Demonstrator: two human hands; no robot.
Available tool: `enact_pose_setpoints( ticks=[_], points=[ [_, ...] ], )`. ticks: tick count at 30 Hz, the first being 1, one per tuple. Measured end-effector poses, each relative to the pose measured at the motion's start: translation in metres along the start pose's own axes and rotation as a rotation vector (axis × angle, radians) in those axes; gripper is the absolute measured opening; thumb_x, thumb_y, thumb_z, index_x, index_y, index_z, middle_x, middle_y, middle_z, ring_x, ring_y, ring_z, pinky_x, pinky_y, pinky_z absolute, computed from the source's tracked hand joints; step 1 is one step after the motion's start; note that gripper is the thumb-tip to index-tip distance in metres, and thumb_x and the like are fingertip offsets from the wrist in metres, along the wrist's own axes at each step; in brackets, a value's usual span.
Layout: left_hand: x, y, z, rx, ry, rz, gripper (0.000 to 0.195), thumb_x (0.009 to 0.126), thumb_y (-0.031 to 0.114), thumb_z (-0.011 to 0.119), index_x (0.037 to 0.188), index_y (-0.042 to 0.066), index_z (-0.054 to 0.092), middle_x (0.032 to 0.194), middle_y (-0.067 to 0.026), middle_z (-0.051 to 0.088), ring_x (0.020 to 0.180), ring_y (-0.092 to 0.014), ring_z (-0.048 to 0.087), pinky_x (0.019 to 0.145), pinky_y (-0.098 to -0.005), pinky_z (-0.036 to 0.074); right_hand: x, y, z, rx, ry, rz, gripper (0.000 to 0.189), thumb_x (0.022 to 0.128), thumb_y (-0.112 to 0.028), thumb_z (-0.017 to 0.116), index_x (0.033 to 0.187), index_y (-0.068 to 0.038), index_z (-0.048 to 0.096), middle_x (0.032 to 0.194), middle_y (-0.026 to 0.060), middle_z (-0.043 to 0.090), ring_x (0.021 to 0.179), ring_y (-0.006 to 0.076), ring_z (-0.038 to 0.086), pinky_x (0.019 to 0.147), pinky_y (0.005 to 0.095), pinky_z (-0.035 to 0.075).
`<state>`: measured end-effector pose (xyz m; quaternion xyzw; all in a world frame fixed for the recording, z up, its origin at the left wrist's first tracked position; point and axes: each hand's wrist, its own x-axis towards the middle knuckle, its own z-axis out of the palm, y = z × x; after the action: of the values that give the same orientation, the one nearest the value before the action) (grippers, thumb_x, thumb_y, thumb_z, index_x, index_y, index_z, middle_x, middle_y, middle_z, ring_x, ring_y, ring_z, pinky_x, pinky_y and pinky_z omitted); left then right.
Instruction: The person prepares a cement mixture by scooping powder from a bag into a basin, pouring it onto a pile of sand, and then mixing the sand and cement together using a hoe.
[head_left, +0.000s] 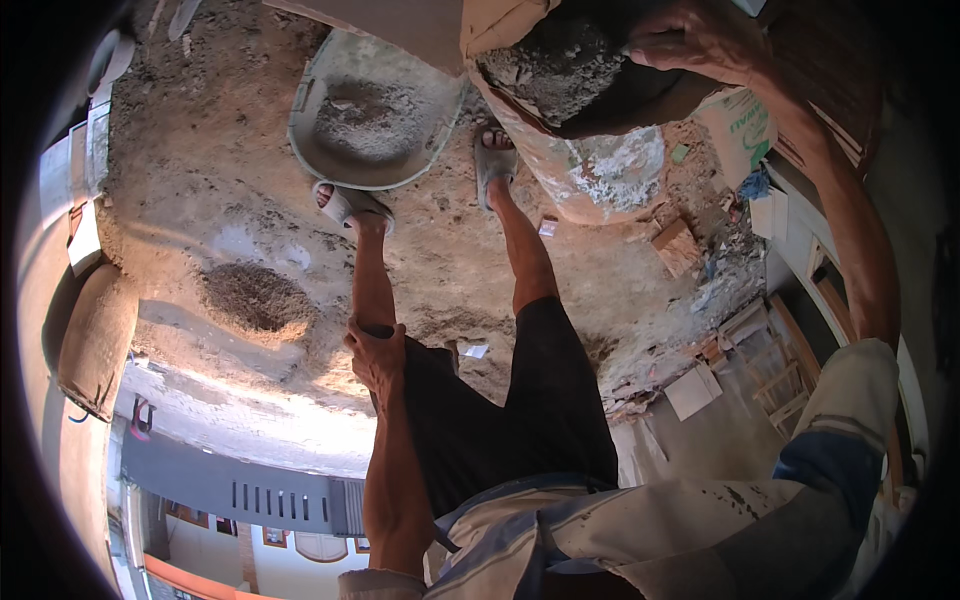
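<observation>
My left hand (376, 356) rests on my left knee, fingers bent around the leg and the hem of the dark shorts. My right hand (686, 41) reaches to an open paper sack (652, 112) at the top, its fingers at the sack's inner side. Shadow hides whether they grip anything. Grey cement-like powder (562, 75) lies in the sack's mouth. Beyond my sandalled feet stands an oval plastic tub (300, 142) with grey powder (367, 124) in its bottom.
A whitish-stained sack (615, 176) lies below the open one. A printed sack (739, 135) and a broken brown piece (676, 247) are at the right. A hollow (259, 300) dips in the dirt floor at left. Wooden frames (772, 367) lean at the right.
</observation>
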<state>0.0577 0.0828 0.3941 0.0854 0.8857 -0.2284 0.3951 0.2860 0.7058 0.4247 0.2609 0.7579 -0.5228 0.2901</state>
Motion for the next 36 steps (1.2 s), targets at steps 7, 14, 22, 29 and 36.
enact_pose_setpoints(
  ticks=[7, 14, 22, 29, 36],
  points=[
    [-0.003, -0.003, -0.011, -0.017, 0.005, 0.009, 0.098, 0.078, 0.044, 0.085, 0.157, 0.010, 0.039, 0.142, -0.0256, 0.056, 0.114, -0.048, 0.069, 0.098, -0.0552, 0.057, -0.053, -0.033, -0.018, -0.193, 0.164, 0.204, 0.049, 0.092, -0.040, 0.082, 0.118, 0.001, 0.077, 0.115, 0.0152, 0.078, 0.108, 0.0247, 0.075, 0.097, 0.0324, 0.060],
    [0.006, -0.021, -0.012, -0.096, 0.029, 0.028, 0.097, 0.075, 0.040, 0.085, 0.156, 0.012, 0.040, 0.145, -0.0252, 0.055, 0.108, -0.049, 0.072, 0.095, -0.0564, 0.058, -0.093, -0.105, -0.003, -0.167, 0.270, 0.313, 0.051, 0.088, -0.038, 0.085, 0.119, 0.001, 0.077, 0.113, 0.0149, 0.078, 0.109, 0.0224, 0.073, 0.092, 0.0355, 0.059],
    [0.028, -0.047, -0.018, -0.199, 0.013, 0.034, 0.093, 0.075, 0.041, 0.084, 0.155, 0.015, 0.044, 0.141, -0.0230, 0.058, 0.106, -0.049, 0.072, 0.093, -0.0569, 0.058, -0.044, -0.174, 0.126, 0.162, 0.277, 0.303, 0.054, 0.090, -0.044, 0.078, 0.120, 0.001, 0.077, 0.100, 0.0116, 0.079, 0.096, 0.0178, 0.074, 0.081, 0.0327, 0.058],
    [0.053, -0.087, -0.027, -0.284, 0.032, 0.022, 0.086, 0.077, 0.041, 0.081, 0.151, 0.009, 0.051, 0.137, -0.0252, 0.061, 0.108, -0.049, 0.072, 0.094, -0.0566, 0.058, 0.141, -0.171, 0.322, 0.291, 0.424, 0.314, 0.049, 0.097, -0.049, 0.070, 0.117, -0.004, 0.077, 0.099, 0.0162, 0.078, 0.090, 0.0277, 0.076, 0.080, 0.0393, 0.056],
    [0.059, -0.086, -0.021, -0.323, -0.019, 0.045, 0.083, 0.079, 0.040, 0.079, 0.152, 0.011, 0.051, 0.140, -0.0247, 0.060, 0.105, -0.049, 0.073, 0.092, -0.0561, 0.059, 0.342, -0.159, 0.453, -0.260, 0.699, 0.386, 0.031, 0.104, -0.024, 0.062, 0.130, -0.007, 0.066, 0.115, 0.0208, 0.069, 0.111, 0.0398, 0.068, 0.090, 0.0539, 0.056]
  ],
)
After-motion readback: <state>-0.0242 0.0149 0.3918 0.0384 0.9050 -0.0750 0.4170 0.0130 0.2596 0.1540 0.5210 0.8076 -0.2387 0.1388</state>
